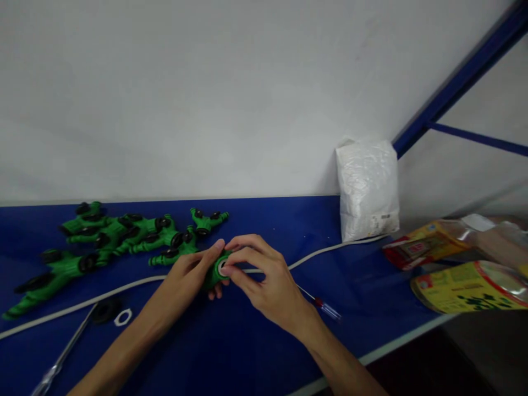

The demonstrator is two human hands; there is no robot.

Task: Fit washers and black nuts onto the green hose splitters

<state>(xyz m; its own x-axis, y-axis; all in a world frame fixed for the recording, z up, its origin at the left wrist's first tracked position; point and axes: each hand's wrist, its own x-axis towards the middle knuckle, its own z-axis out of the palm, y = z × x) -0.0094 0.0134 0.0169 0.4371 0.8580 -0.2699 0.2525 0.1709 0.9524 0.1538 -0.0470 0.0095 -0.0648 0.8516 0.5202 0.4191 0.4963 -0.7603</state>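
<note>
My left hand point(190, 278) is wrapped round a green hose splitter point(212, 275) and tilts its round open end up towards me. A white ring point(221, 268) with a dark middle sits in that opening. The thumb and forefinger of my right hand point(264, 272) pinch at the ring's edge; the exact contact is partly hidden. Further left lie several green Y-shaped hose splitters point(55, 278) with black levers, heaped together. Another green splitter point(208, 221) lies just beyond my hands.
A white cable point(124, 287) crosses the blue table point(256, 352) behind my hands. At left are a metal-shafted tool point(68, 347), a black ring point(106, 311) and a white hex ring point(122, 317). A screwdriver point(328, 309), white parcel point(368, 187) and yellow packets point(470, 289) are at right.
</note>
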